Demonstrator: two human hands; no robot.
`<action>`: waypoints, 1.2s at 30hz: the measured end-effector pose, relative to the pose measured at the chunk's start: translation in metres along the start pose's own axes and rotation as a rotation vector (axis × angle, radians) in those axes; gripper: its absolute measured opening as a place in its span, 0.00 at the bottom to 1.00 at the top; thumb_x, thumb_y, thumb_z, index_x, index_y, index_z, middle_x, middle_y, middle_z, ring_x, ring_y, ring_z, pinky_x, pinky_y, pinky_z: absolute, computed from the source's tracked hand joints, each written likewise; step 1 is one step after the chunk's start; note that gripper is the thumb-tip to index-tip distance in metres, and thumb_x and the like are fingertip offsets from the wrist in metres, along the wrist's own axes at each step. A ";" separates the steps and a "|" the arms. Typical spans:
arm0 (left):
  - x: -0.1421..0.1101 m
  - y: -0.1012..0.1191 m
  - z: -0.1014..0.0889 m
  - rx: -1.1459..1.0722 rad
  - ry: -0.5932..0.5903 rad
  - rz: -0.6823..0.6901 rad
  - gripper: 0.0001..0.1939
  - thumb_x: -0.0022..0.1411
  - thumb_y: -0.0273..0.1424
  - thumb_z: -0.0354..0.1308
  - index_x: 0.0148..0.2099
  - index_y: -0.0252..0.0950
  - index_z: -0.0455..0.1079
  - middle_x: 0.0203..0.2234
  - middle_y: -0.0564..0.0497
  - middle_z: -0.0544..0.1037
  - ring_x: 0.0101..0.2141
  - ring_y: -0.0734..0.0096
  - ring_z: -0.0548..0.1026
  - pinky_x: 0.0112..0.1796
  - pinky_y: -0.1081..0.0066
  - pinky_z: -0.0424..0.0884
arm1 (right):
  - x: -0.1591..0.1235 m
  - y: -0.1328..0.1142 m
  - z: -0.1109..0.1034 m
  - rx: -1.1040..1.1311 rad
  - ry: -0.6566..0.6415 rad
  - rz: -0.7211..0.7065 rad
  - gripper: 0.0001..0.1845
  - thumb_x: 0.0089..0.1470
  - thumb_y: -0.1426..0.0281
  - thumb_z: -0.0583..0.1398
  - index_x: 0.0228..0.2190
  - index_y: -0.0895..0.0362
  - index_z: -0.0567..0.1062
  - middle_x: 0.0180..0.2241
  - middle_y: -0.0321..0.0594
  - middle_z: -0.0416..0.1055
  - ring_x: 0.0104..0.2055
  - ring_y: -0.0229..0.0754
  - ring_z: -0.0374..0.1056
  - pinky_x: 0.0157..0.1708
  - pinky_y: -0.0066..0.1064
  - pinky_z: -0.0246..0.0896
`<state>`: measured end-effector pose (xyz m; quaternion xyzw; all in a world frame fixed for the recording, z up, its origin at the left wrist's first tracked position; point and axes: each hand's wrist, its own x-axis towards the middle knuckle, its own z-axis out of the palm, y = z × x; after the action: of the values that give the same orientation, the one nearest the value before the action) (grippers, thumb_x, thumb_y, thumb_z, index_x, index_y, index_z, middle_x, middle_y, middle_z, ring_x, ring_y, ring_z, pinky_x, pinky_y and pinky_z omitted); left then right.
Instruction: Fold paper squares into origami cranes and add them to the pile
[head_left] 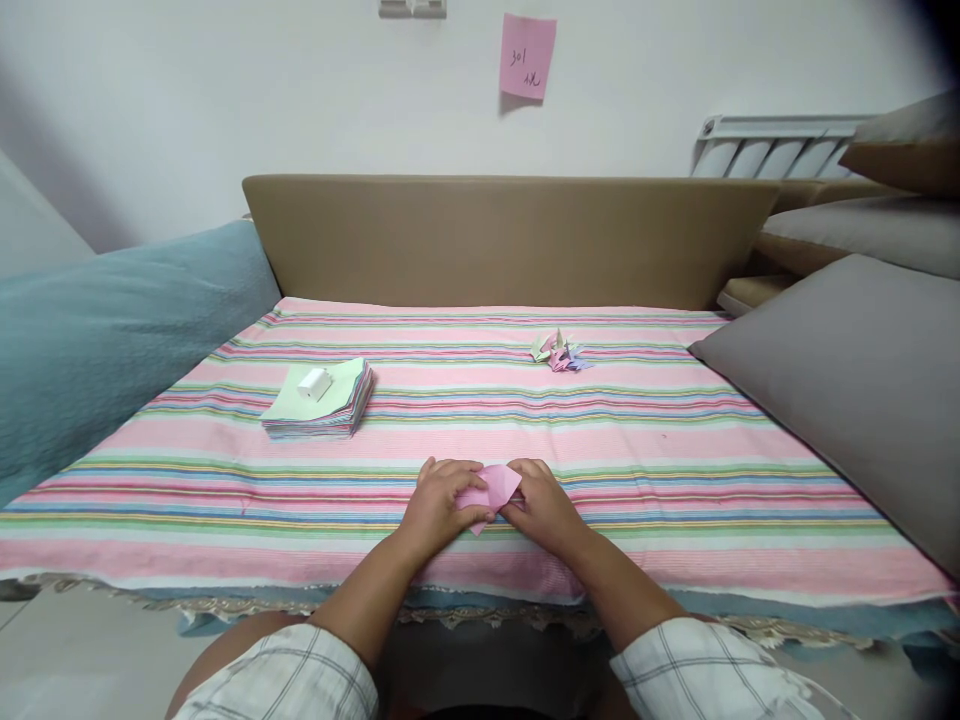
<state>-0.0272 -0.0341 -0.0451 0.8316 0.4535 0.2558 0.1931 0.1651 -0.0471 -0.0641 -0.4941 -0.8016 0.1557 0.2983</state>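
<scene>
A small folded sheet of pink paper [499, 486] is held between my two hands, just above the striped cloth near its front edge. My left hand [446, 500] pinches its left side, with the thumb below and the fingers on top. On the right side, my right hand [544, 503] grips the paper's edge between thumb and fingers. The fingers cover part of the folds. Farther back lies a little cluster of folded paper cranes [559, 352] in green, pink and purple. To the left sits a stack of coloured paper sheets [319, 410], topped by a white block [314, 384].
Striped cloth [450, 400] covers the seat. A brown backrest [510, 240] stands behind it, a blue cushion [127, 340] on the left, and a grey cushion [847, 370] on the right. A pink note [528, 58] hangs on the wall.
</scene>
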 end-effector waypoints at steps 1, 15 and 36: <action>0.000 0.000 0.000 0.001 0.005 0.006 0.12 0.49 0.40 0.63 0.37 0.44 0.73 0.46 0.50 0.74 0.47 0.61 0.69 0.55 0.51 0.49 | 0.000 0.000 0.000 0.011 0.013 0.018 0.11 0.44 0.73 0.61 0.34 0.58 0.70 0.36 0.42 0.67 0.41 0.46 0.60 0.43 0.39 0.58; 0.002 0.006 0.001 0.068 0.064 0.095 0.11 0.49 0.43 0.63 0.33 0.44 0.73 0.39 0.52 0.78 0.42 0.64 0.73 0.56 0.50 0.44 | -0.006 0.009 -0.031 0.218 -0.073 -0.084 0.14 0.48 0.64 0.62 0.39 0.54 0.75 0.51 0.47 0.58 0.55 0.49 0.57 0.52 0.41 0.57; -0.002 0.007 -0.007 0.053 -0.042 0.042 0.07 0.55 0.37 0.59 0.27 0.41 0.71 0.40 0.55 0.78 0.43 0.67 0.71 0.56 0.52 0.41 | -0.002 0.007 -0.030 0.204 -0.150 0.015 0.10 0.53 0.65 0.58 0.28 0.56 0.77 0.52 0.47 0.61 0.56 0.47 0.55 0.53 0.40 0.52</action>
<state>-0.0279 -0.0392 -0.0362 0.8510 0.4384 0.2303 0.1750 0.1902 -0.0468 -0.0452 -0.4542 -0.7980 0.2751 0.2850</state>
